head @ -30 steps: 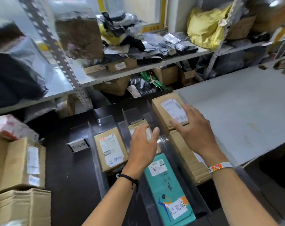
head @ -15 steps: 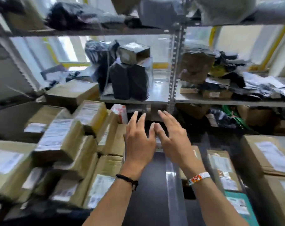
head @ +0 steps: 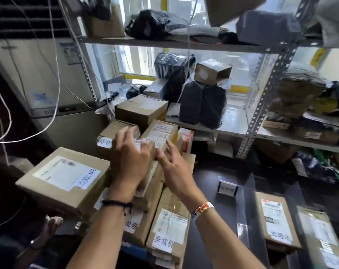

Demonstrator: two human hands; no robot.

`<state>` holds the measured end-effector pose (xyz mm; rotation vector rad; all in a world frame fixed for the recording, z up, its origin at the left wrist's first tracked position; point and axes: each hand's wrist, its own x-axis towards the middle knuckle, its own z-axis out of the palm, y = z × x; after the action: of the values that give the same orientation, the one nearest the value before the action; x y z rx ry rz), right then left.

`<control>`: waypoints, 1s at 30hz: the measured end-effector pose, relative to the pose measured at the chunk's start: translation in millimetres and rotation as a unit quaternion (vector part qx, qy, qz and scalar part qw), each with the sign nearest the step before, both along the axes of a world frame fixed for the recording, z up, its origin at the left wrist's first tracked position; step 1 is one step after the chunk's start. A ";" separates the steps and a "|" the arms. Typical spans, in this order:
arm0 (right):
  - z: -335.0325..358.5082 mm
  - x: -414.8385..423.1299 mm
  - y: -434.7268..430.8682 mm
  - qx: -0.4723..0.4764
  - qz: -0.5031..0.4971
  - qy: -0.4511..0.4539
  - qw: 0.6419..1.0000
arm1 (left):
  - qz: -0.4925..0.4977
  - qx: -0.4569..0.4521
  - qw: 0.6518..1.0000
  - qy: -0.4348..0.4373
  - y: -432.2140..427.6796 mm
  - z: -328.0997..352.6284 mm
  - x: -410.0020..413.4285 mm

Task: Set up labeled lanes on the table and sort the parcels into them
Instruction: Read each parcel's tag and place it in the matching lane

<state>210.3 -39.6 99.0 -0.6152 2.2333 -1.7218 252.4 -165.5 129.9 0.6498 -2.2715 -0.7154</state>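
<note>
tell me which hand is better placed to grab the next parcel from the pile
Left, probably. The left hand is spread over the small labelled box near the top of the pile, while the right hand hovers open, lower and off to the side. It could steady the box's other side.

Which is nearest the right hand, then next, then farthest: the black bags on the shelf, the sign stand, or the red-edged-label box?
1. Red-edged-label box, just ahead of the right hand.
2. Sign stand, on the dark table to the right.
3. Black bags, back on the shelf, up and right.
</note>
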 end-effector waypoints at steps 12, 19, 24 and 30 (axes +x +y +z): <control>-22.8 0.8 -36.9 -0.127 -0.011 -0.139 0.982 | -0.056 0.077 0.995 -0.024 -51.9 -3.8 -3.6; 16.4 -12.7 28.7 -0.302 -0.046 -0.093 0.948 | -0.247 0.321 0.902 0.150 8.6 23.5 -7.1; 25.3 -15.7 85.1 -0.316 -0.106 -0.029 0.942 | -0.349 0.382 0.841 0.161 65.5 26.4 -18.8; 22.5 -15.9 149.7 -0.304 -0.183 0.002 0.935 | -0.390 0.415 0.808 0.151 126.5 15.3 -40.3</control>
<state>194.5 110.1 121.6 -0.3158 1.8767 -2.6364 212.1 -39.0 145.2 -0.1182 -1.7880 -2.1021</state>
